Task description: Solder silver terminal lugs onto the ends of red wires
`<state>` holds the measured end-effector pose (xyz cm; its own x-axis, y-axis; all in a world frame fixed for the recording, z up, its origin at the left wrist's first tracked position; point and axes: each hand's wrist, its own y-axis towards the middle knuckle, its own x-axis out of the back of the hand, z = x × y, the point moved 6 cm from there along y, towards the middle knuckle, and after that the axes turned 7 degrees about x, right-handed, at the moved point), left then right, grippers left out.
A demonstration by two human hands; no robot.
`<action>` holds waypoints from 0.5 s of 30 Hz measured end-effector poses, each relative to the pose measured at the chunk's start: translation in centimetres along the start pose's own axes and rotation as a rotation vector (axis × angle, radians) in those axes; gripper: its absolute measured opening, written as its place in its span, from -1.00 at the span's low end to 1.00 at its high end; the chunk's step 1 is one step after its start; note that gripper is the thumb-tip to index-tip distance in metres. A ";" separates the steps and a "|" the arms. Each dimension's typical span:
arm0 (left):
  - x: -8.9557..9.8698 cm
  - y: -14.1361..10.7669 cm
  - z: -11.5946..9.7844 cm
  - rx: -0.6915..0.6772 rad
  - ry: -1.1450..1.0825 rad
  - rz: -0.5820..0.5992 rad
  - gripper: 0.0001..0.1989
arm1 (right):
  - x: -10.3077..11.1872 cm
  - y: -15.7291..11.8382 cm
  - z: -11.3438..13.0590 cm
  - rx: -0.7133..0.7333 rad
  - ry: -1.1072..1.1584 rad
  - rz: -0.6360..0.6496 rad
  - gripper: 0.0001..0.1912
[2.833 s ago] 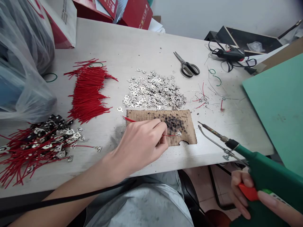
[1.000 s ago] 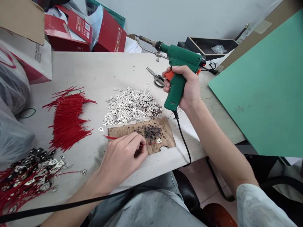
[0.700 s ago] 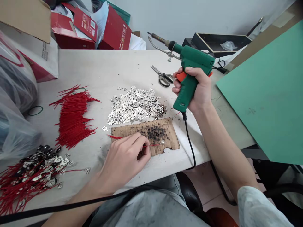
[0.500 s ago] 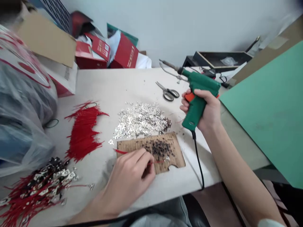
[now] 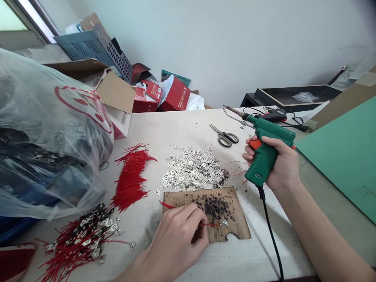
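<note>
My left hand (image 5: 183,231) is pinched on red wires over a scorched piece of cardboard (image 5: 188,196). One red wire (image 5: 212,225) runs out to the right of the fingers and ends at a small metal tab (image 5: 224,223) above the cardboard. More red wire ends (image 5: 167,205) stick out on the left of this hand. My right hand (image 5: 283,162) is wrapped round a green soldering gun (image 5: 263,156), fingers at its orange trigger. The gun's tip points up and left, away from the cardboard. Behind the cardboard spreads a heap of loose metal tabs (image 5: 192,166).
Cut red wires (image 5: 131,178) lie in a bundle on the left, with wires joined to tabs (image 5: 85,239) piled nearer me. Black-handled scissors (image 5: 225,136) rest behind the tabs. A stuffed plastic bag (image 5: 58,137) bulges at left; a green board (image 5: 346,152) stands at right.
The whole view has shifted, so everything appears farther right and lower. Both hands keep their holds on the wires and the soldering gun.
</note>
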<state>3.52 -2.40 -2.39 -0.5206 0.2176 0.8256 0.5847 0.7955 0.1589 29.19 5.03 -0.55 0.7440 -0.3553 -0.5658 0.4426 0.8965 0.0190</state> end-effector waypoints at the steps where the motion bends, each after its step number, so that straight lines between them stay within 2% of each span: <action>1: 0.1 0.0 0.0 0.003 -0.004 -0.004 -0.88 | 0.0 0.0 0.0 -0.003 -0.001 -0.003 -0.78; 9: 0.7 -0.1 -0.3 -0.005 -0.122 0.007 -0.89 | 0.0 -0.6 0.3 0.016 -0.069 -0.124 -0.71; 12: 1.6 0.1 -0.2 0.022 -0.211 0.027 -0.92 | -0.1 -0.7 0.4 0.014 -0.102 -0.177 -0.64; 15: 2.8 0.4 -0.2 0.032 -0.256 0.018 -0.94 | 0.2 -0.7 0.4 0.037 -0.119 -0.190 -0.72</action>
<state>2.46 -1.61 0.08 -0.6535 0.3644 0.6635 0.5772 0.8069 0.1252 29.25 4.26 -0.37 0.6984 -0.5475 -0.4609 0.5970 0.8009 -0.0467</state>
